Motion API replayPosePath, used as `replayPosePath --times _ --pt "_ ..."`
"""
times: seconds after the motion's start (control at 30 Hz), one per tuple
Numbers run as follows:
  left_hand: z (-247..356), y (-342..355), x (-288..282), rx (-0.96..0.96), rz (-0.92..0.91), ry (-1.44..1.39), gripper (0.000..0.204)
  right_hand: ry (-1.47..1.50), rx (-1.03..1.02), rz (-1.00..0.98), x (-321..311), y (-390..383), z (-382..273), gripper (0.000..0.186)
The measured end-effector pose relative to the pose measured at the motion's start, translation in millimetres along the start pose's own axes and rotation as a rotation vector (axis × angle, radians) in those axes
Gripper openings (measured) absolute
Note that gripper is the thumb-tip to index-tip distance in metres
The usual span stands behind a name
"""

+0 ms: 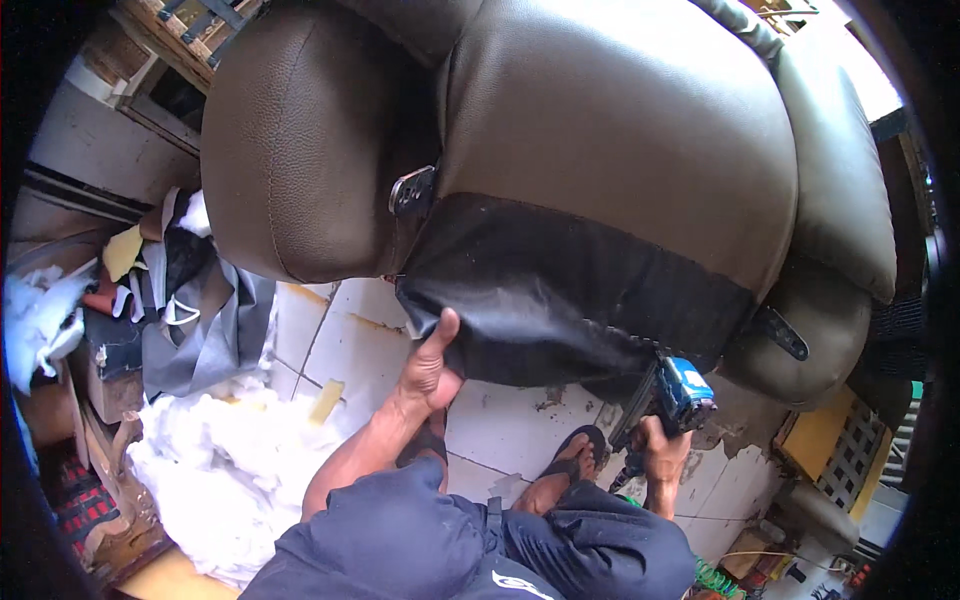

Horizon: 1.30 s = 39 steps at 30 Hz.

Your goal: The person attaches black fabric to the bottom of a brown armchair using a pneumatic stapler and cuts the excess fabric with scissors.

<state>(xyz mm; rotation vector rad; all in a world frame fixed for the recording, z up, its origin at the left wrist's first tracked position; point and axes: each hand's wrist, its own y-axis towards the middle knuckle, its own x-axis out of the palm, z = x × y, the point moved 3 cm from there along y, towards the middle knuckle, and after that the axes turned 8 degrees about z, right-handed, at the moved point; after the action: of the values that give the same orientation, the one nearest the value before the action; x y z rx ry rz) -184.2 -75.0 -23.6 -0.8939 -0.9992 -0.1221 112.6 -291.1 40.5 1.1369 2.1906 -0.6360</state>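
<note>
A brown leather-look upholstered seat (615,110) fills the upper middle, with a black fabric panel (530,310) along its lower part. My left hand (430,370) grips that panel's lower left edge, thumb up over the front. My right hand (662,445) is closed around a blue and black staple gun (685,390), whose nose rests at the panel's lower right, by a row of stitches or staples. Metal brackets sit at either side, one (412,188) upper left and another (785,335) lower right.
White stuffing (215,480) lies on the tiled floor (500,440) at lower left, below a heap of fabric scraps (200,340). A yellow piece with webbing (830,450) stands at right, near a green coiled hose (712,578). My sandaled feet are below the seat.
</note>
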Motion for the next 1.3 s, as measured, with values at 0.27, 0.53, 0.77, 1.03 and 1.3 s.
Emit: replayPosePath --times 0.27,0.53,0.77,1.03,1.3 --pt "-6 -8 -27 0.469 0.2 0.668 0.055 0.024 0.053 0.05 5 -14 -20 0.031" --pt "-8 32 -50 0.744 0.263 1.147 0.058 -0.124 0.111 -0.003 4 -1 -22 0.027" --pt "-20 94 -101 1.029 0.058 1.505 0.052 -0.194 -0.271 -0.435 -1 2 -152 0.033" --pt "-14 101 -84 1.244 -0.147 1.512 0.041 -0.126 0.046 -0.746 92 -43 -241 0.031" --pt "-19 105 -107 1.159 -0.25 1.399 0.052 0.088 0.255 -0.528 164 -105 -226 0.022"
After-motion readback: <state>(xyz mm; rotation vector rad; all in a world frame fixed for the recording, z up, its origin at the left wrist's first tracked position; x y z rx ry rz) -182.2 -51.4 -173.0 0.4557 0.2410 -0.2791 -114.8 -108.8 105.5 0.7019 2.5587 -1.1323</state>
